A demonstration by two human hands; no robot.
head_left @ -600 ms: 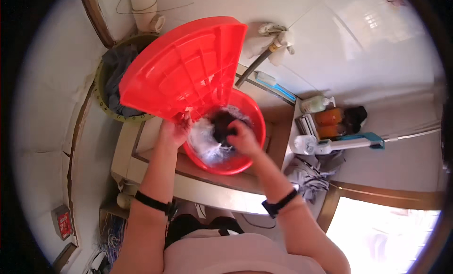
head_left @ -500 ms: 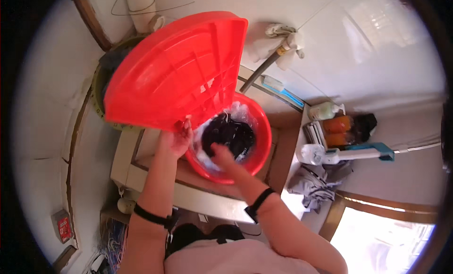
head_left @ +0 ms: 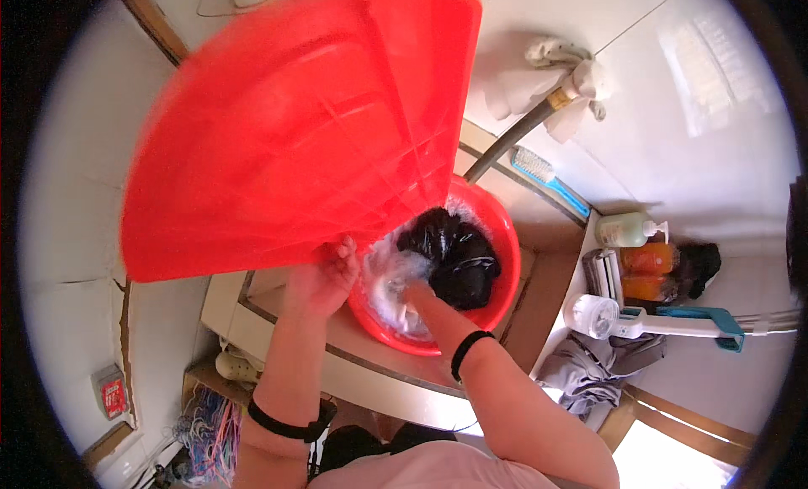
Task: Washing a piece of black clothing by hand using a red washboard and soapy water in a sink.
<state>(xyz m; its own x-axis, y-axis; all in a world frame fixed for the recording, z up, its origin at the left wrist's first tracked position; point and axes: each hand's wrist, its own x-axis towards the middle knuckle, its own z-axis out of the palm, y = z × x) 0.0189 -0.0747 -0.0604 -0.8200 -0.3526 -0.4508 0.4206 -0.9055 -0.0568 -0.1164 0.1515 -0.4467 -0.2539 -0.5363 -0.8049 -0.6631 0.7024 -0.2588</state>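
A large fan-shaped red plastic panel (head_left: 295,144) with moulded ribs is tilted up on the left, its narrow corner low over the basin. My left hand (head_left: 328,274) holds its lower edge near that corner, fingers curled at the rim. Below and to the right is a round red basin (head_left: 508,274) of foamy water. A black cloth (head_left: 459,262) lies wet and bunched in it, bulging above the suds. Against the basin's left side, my right hand (head_left: 412,291) is down in the foam beside the cloth, its fingers blurred and partly covered by water.
The basin stands inside a tiled sink trough (head_left: 404,371). A thick hose (head_left: 513,140) comes down behind it. A blue brush (head_left: 551,182) lies on the back ledge. Along the right ledge are a pump bottle (head_left: 623,230), orange bottles (head_left: 648,270), a white-and-teal handled device (head_left: 648,323) and grey cloth (head_left: 593,371).
The red panel has come closer and fills more of the view. My right hand has gone from above the black cloth down into the foam; the cloth now bulges higher on the right.
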